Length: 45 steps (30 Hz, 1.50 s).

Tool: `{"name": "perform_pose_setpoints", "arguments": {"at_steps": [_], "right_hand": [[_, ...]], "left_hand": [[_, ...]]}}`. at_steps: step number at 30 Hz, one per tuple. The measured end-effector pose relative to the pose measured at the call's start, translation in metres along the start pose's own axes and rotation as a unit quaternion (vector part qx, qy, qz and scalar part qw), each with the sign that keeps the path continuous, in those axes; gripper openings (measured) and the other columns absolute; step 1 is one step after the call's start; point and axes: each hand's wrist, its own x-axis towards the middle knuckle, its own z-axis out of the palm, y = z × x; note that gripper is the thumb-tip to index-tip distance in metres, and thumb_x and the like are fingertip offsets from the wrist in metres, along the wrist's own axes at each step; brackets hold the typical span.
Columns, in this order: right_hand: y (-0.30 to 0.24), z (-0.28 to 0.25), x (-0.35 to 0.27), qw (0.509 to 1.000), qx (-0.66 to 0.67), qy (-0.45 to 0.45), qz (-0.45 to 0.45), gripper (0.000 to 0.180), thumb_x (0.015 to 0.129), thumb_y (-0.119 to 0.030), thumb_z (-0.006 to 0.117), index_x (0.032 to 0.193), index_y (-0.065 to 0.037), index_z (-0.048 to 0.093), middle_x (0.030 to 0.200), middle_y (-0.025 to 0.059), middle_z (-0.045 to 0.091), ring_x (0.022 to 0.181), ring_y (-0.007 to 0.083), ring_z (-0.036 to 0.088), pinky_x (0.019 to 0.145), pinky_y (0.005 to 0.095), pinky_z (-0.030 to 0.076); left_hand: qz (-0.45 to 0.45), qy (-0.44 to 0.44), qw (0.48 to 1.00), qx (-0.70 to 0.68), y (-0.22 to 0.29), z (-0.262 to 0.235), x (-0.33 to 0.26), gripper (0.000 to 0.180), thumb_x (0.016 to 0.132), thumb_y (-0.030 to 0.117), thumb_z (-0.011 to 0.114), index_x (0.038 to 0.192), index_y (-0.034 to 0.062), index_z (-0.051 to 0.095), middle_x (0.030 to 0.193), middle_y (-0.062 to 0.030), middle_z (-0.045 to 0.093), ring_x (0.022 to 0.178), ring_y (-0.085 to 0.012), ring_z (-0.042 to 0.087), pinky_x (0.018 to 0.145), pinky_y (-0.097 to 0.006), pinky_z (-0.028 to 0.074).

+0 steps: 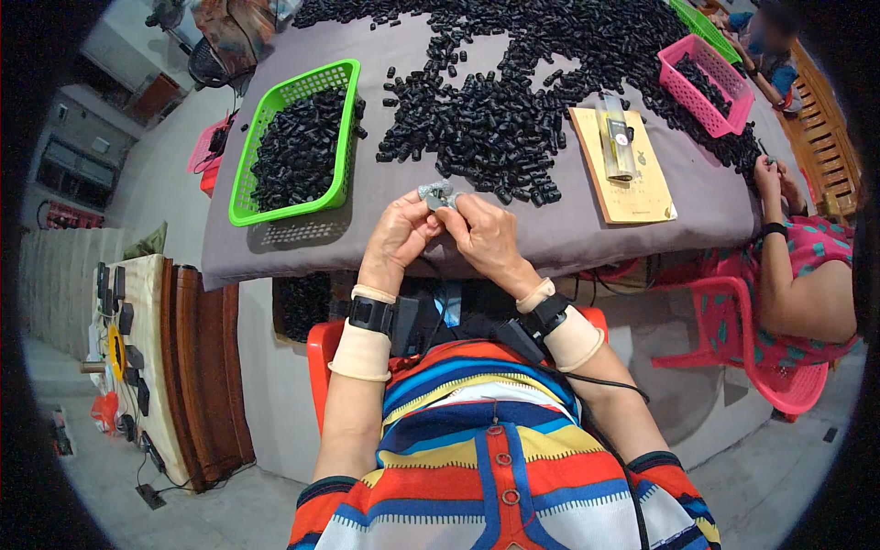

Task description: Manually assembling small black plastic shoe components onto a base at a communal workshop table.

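Pinching grey piece, long axis unclear

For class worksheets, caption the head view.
Left hand and right hand hold a small greyish object at a table heaped with black parts.

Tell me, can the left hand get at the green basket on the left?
Probably yes: nothing visible stands between the left hand and the green basket, though it holds a small greyish item with the right hand.
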Motion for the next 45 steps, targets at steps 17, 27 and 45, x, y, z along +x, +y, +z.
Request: {"name": "perform_pose_setpoints", "arguments": {"at_steps": [17, 27, 45], "right_hand": [[0.001, 0.0, 0.003, 1.0, -0.024, -0.004, 0.01, 0.024, 0.083, -0.027, 0.058, 0.07, -0.008, 0.051, 0.064, 0.0096, 0.055, 0.055, 0.0305, 0.056, 0.045, 0.0391, 0.041], [-0.001, -0.011, 0.001, 0.993, 0.094, 0.026, 0.07, 0.018, 0.087, -0.019, 0.054, 0.078, -0.004, 0.056, 0.066, 0.0123, 0.056, 0.054, 0.0277, 0.055, 0.05, 0.0359, 0.042], [0.015, -0.021, 0.009, 0.868, 0.403, 0.053, 0.285, 0.038, 0.095, -0.035, 0.041, 0.075, -0.005, 0.053, 0.057, -0.0047, 0.044, 0.049, 0.0023, 0.036, 0.044, 0.0186, 0.03]], "left_hand": [[0.005, -0.005, 1.0, -0.013, -0.001, 0.0, 0.002, 0.014, 0.087, 0.005, 0.052, 0.099, -0.0007, 0.057, 0.084, -0.0059, 0.06, 0.06, -0.0095, 0.052, 0.053, -0.022, 0.044], [0.02, 0.086, 0.994, 0.063, -0.001, 0.019, -0.01, 0.014, 0.085, 0.007, 0.056, 0.099, 0.0035, 0.058, 0.078, -0.0043, 0.06, 0.058, -0.0102, 0.054, 0.05, -0.02, 0.043], [0.17, 0.202, 0.855, 0.446, 0.04, 0.051, 0.004, 0.022, 0.075, 0.006, 0.062, 0.097, 0.0045, 0.065, 0.067, 0.002, 0.057, 0.053, -0.0039, 0.049, 0.049, -0.019, 0.041]]}}
